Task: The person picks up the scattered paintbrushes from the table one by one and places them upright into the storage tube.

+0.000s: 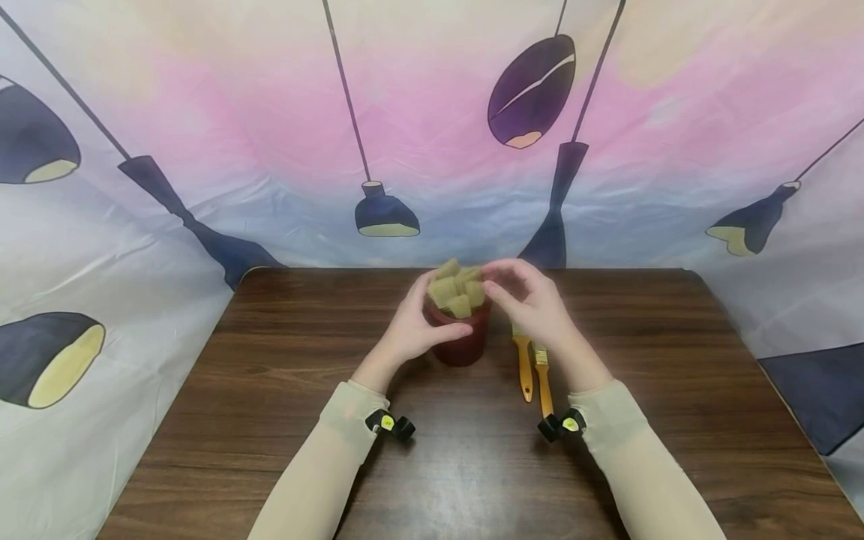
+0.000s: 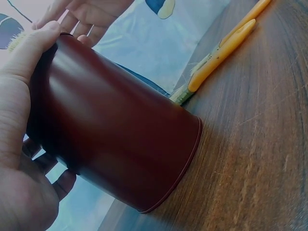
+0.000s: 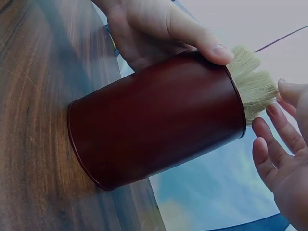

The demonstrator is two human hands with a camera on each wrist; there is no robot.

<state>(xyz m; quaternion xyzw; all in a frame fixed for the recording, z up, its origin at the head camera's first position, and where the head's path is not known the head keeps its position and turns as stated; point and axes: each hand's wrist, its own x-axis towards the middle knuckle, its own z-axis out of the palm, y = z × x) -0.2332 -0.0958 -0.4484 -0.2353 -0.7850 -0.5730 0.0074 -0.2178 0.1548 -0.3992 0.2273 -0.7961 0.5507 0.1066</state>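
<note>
A dark red cylindrical cup (image 1: 460,346) stands on the table, holding several paintbrushes with their pale bristles (image 1: 454,291) upward. Its handles are hidden inside. My left hand (image 1: 410,324) grips the cup from its left side, thumb across the front near the rim, as the left wrist view also shows with the cup (image 2: 110,115). At the rim's right, my right hand (image 1: 536,304) has thumb and fingertips around the edge of the bristles (image 3: 255,89), pinching one brush there. The right hand's other fingers are loosely bent in the right wrist view.
Two paintbrushes with orange handles lie on the table right of the cup, one handle (image 1: 524,371) left of the other handle (image 1: 544,386), partly under my right forearm. The brown wooden table (image 1: 283,405) ends at a printed cloth backdrop (image 1: 432,150).
</note>
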